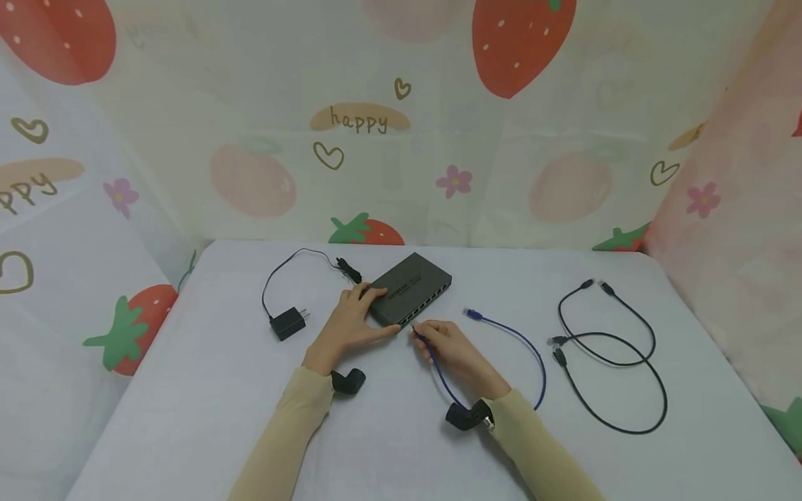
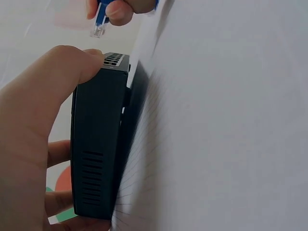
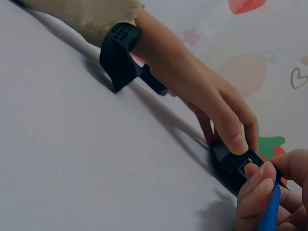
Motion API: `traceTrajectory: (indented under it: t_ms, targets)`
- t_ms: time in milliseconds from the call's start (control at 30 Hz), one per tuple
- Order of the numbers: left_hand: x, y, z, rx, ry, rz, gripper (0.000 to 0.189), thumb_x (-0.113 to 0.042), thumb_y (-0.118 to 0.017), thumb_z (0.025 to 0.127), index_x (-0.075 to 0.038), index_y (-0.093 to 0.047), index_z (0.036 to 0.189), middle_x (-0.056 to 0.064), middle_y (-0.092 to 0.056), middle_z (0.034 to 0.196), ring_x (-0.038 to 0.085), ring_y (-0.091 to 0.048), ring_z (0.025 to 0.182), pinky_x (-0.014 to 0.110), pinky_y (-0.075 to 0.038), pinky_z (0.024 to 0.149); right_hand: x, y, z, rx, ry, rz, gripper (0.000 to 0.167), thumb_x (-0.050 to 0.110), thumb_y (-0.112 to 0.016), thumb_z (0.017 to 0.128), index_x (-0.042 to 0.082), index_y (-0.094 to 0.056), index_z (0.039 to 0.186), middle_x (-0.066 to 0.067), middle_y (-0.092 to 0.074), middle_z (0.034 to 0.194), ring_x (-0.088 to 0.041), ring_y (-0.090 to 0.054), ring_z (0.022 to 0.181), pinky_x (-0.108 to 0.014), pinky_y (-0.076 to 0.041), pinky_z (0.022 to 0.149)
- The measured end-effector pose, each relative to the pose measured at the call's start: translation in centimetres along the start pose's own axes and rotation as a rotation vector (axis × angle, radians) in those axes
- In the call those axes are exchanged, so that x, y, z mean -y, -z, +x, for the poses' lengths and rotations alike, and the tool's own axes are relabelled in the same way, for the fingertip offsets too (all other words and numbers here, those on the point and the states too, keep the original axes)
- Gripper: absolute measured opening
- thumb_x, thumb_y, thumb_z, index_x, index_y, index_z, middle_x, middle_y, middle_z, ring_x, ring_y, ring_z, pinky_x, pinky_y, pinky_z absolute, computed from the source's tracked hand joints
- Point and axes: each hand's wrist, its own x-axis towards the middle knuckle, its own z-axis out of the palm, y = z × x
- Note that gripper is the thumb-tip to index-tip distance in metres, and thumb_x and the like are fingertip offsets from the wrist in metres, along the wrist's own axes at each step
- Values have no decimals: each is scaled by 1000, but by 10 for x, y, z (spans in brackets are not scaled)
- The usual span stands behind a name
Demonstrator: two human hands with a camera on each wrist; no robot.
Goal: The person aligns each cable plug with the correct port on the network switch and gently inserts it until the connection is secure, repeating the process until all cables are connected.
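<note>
A black Netgear network switch [image 1: 410, 287] lies on the white table, its row of ports facing the right hand. My left hand [image 1: 349, 325] grips its left end, thumb at the port-side corner and fingers around the far side. In the left wrist view, the side vents of the switch [image 2: 96, 144] show between thumb and fingers. My right hand [image 1: 456, 351] pinches one end of a blue Ethernet cable [image 1: 442, 376]. The clear plug [image 2: 97, 30] points toward the ports, with a small gap between in the left wrist view. Fingers partly hide it in the right wrist view.
The blue cable's other plug [image 1: 473, 314] lies right of the switch. Two black Ethernet cables [image 1: 651, 334] lie in loops farther right. A black power adapter [image 1: 288, 323] sits to the left, its cord [image 1: 269, 278] curving toward the switch. Printed fabric [image 1: 388, 174] surrounds the table.
</note>
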Motion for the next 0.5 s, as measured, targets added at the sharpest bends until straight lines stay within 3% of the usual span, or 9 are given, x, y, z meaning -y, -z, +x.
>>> traceTrajectory:
  t_ms: [500]
  targets:
    - [-1,2,-1,1,-7,6,79,-63,-66,71,-23,-44,136,12,-32,144,33,-35,123,49,-37,97,9,0,12,-14,-74,-144,32,22,-51,96,-7,-65,96,1,-50,61,-7,-44,50,-18,-40,49]
